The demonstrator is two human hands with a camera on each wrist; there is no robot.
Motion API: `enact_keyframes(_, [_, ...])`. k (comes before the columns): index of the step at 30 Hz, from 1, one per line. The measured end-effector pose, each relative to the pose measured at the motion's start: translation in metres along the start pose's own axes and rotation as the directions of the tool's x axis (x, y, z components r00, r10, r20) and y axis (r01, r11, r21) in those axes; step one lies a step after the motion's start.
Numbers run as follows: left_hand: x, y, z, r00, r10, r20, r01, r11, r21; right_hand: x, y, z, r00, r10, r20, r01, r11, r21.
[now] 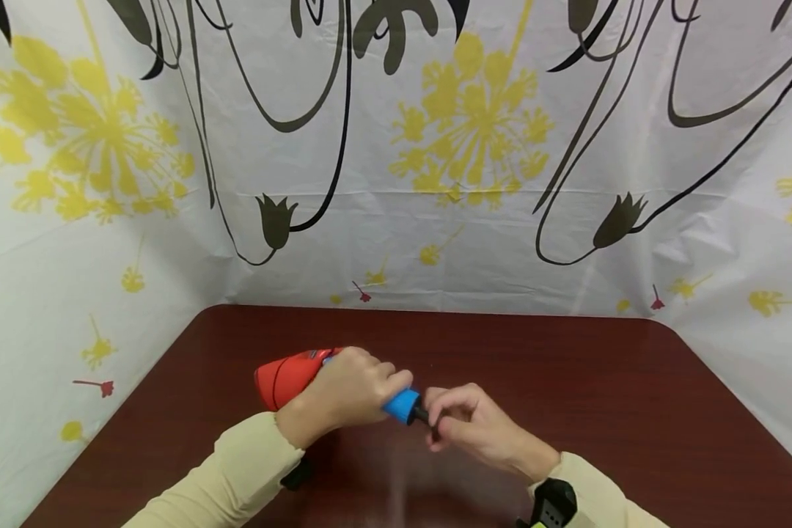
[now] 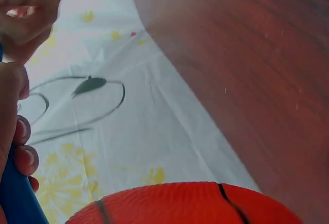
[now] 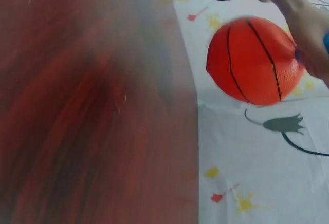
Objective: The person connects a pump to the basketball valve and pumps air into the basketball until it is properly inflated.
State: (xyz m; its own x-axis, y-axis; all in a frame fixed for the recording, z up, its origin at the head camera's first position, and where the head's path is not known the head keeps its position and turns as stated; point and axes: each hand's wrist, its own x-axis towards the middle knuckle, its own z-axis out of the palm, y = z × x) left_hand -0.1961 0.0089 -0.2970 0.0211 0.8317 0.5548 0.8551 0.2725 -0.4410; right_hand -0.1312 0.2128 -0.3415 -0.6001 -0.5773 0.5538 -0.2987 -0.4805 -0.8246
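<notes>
My left hand (image 1: 353, 389) grips the blue barrel of a hand pump (image 1: 402, 405), fingers wrapped round it. At the pump's far end stands a red ball (image 1: 287, 381) with black seam lines, which narrows toward the hand in the right wrist view, where the ball (image 3: 252, 62) shows most fully. My right hand (image 1: 471, 425) pinches the black handle at the pump's other end, thumb and fingers curled about it. Part of that handle is hidden by the fingers. In the left wrist view the ball's edge (image 2: 180, 203) fills the bottom, and the blue barrel (image 2: 19, 193) passes under my left fingers.
A dark red-brown table (image 1: 587, 374) lies below both hands. Behind and beside it hangs a white cloth (image 1: 383, 161) with yellow and dark plant prints. A black watch-like band (image 1: 554, 502) sits at the right wrist.
</notes>
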Motion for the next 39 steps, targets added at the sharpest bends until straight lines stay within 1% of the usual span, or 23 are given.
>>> enact_keyframes(2, [0.001, 0.001, -0.001, 1.000, 0.013, 0.004, -0.013, 1.000, 0.012, 0.001, -0.002, 0.002, 0.998, 0.053, -0.023, -0.053, 0.999, 0.003])
enact_keyframes(4, [-0.001, 0.001, 0.000, 1.000, 0.020, 0.006, -0.020, 1.000, 0.002, -0.003, -0.008, 0.001, 0.995, 0.096, -0.014, -0.096, 0.995, 0.019])
enact_keyframes(5, [-0.003, 0.000, 0.000, 1.000, 0.023, 0.007, -0.023, 1.000, -0.005, -0.006, -0.012, -0.001, 0.993, 0.116, 0.004, -0.116, 0.993, 0.029])
enact_keyframes(8, [-0.012, -0.003, 0.001, 1.000, 0.015, 0.004, -0.015, 1.000, -0.025, -0.020, -0.025, -0.008, 0.985, 0.144, 0.100, -0.152, 0.986, 0.073])
enact_keyframes(9, [-0.016, -0.004, 0.002, 1.000, 0.002, -0.001, -0.002, 1.000, -0.029, -0.025, -0.029, -0.011, 0.982, 0.139, 0.125, -0.151, 0.984, 0.091])
enact_keyframes(11, [-0.023, -0.007, 0.002, 1.000, -0.025, -0.012, 0.025, 0.999, -0.022, -0.034, -0.036, -0.015, 0.981, 0.132, 0.143, -0.149, 0.982, 0.116])
enact_keyframes(12, [-0.025, -0.008, 0.002, 0.999, -0.032, -0.016, 0.032, 0.999, -0.019, -0.037, -0.037, -0.017, 0.982, 0.124, 0.145, -0.143, 0.981, 0.130])
enact_keyframes(14, [-0.025, -0.008, 0.003, 0.999, -0.047, -0.016, 0.046, 0.999, -0.018, -0.038, -0.035, -0.017, 0.989, 0.091, 0.119, -0.103, 0.989, 0.107])
enact_keyframes(17, [-0.019, -0.003, 0.003, 0.999, -0.054, -0.002, 0.054, 0.998, -0.036, -0.023, -0.023, -0.012, 0.997, 0.013, 0.070, -0.013, 1.000, 0.003])
enact_keyframes(19, [-0.012, 0.002, 0.003, 0.999, -0.053, 0.000, 0.053, 0.997, -0.051, -0.010, -0.014, -0.006, 0.999, -0.020, 0.043, 0.023, 0.996, -0.081])
enact_keyframes(21, [-0.008, 0.007, 0.002, 0.999, -0.052, -0.017, 0.051, 0.997, -0.059, 0.002, -0.010, -0.001, 0.999, -0.030, 0.036, 0.035, 0.987, -0.156])
enact_keyframes(22, [-0.007, 0.008, 0.001, 0.998, -0.049, -0.029, 0.047, 0.997, -0.056, 0.005, -0.010, 0.001, 0.999, -0.020, 0.032, 0.025, 0.983, -0.180])
enact_keyframes(24, [-0.006, 0.010, -0.001, 0.999, -0.034, -0.040, 0.032, 0.998, -0.052, 0.007, -0.013, 0.004, 0.999, 0.002, 0.042, 0.007, 0.978, -0.208])
enact_keyframes(26, [-0.007, 0.010, -0.004, 0.999, -0.023, -0.039, 0.021, 0.999, -0.046, 0.004, -0.020, 0.004, 0.998, 0.017, 0.063, -0.002, 0.974, -0.226])
enact_keyframes(29, [-0.012, 0.006, -0.005, 1.000, -0.023, -0.020, 0.022, 0.999, -0.047, -0.009, -0.031, 0.001, 0.995, 0.025, 0.100, -0.007, 0.985, -0.175])
enact_keyframes(31, [-0.016, 0.002, -0.005, 0.999, -0.034, -0.021, 0.033, 0.998, -0.044, -0.020, -0.038, -0.003, 0.993, 0.020, 0.119, -0.007, 0.994, -0.107])
enact_keyframes(33, [-0.020, -0.003, -0.005, 0.999, -0.045, -0.021, 0.044, 0.998, -0.041, -0.030, -0.044, -0.007, 0.993, 0.039, 0.112, -0.035, 0.999, -0.038])
enact_keyframes(35, [-0.021, -0.003, -0.005, 0.999, -0.048, -0.003, 0.048, 0.998, -0.035, -0.036, -0.045, -0.010, 0.994, 0.062, 0.093, -0.061, 0.998, -0.007])
enact_keyframes(36, [-0.019, -0.002, -0.006, 0.999, -0.050, 0.016, 0.051, 0.998, -0.039, -0.036, -0.043, -0.011, 0.994, 0.056, 0.091, -0.055, 0.998, -0.014])
enact_keyframes(39, [-0.007, 0.007, -0.008, 0.997, -0.044, 0.063, 0.047, 0.998, -0.050, -0.024, -0.030, -0.008, 0.996, 0.010, 0.091, 0.001, 0.992, -0.127])
